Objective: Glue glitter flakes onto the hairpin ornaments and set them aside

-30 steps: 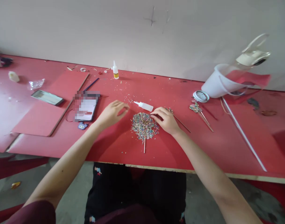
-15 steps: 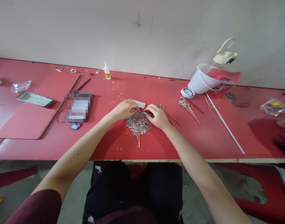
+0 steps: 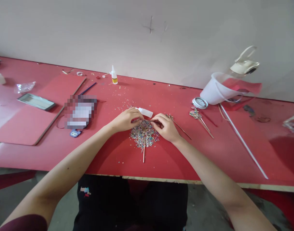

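A loose pile of small glittering chips [image 3: 150, 138] lies on the red table in front of me. A hairpin with a thin gold stick [image 3: 144, 152] rests in it, the stick pointing toward me and its upper end partly buried in chips. At the pile's far left edge, my left hand [image 3: 128, 120] has its fingertips pinched together. Opposite it, my right hand [image 3: 165, 125] is also closed, thumb against fingers. Whatever sits between the fingertips is too small or hidden to name. Just behind the hands lies a white bottle [image 3: 146, 112] on its side.
To the right are a hairpin [image 3: 182, 131], a decorated two-pronged hairpin [image 3: 195, 113], a round tin [image 3: 200, 102] and a white bucket [image 3: 210, 89]. A glue bottle [image 3: 114, 77] stands near the wall. Leftward are a blurred-out device [image 3: 80, 112], a grey tray [image 3: 36, 102] and boards.
The camera view has shifted, so the table's things appear somewhat lower. Both hands stay pinched at the pile's far edge, with only slight finger movement. More of the lying white bottle shows.
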Demonstrator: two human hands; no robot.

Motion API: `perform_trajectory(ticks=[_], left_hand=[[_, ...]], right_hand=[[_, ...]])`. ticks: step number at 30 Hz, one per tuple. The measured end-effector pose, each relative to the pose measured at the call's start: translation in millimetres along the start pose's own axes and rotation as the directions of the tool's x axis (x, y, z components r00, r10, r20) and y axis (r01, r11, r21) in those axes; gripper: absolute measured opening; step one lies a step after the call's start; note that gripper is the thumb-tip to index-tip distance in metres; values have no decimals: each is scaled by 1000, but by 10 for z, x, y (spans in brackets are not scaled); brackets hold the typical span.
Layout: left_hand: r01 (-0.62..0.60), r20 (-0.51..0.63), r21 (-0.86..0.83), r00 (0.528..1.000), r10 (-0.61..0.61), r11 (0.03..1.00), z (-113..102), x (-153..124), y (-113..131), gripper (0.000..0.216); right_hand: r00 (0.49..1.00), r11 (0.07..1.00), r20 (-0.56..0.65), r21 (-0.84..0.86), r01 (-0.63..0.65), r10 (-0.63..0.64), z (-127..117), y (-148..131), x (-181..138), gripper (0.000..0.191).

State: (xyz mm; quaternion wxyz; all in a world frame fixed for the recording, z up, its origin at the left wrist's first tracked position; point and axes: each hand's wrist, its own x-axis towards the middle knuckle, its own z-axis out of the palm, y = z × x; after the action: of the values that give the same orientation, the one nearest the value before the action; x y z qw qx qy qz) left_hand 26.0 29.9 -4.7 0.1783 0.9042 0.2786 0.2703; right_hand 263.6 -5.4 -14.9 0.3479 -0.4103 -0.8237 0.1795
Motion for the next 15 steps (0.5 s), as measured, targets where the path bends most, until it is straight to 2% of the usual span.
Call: perform_trajectory(ticks=[6, 15], left_hand=[[-63, 90, -46, 994, 67, 997, -77, -26, 11, 16], [-85, 184, -43, 979, 91, 995, 0, -36, 1, 20]], right_hand=[[999, 999, 32, 17, -33, 33, -28, 17, -9, 5], [997, 998, 60, 57, -41, 38, -31, 36, -16, 6]])
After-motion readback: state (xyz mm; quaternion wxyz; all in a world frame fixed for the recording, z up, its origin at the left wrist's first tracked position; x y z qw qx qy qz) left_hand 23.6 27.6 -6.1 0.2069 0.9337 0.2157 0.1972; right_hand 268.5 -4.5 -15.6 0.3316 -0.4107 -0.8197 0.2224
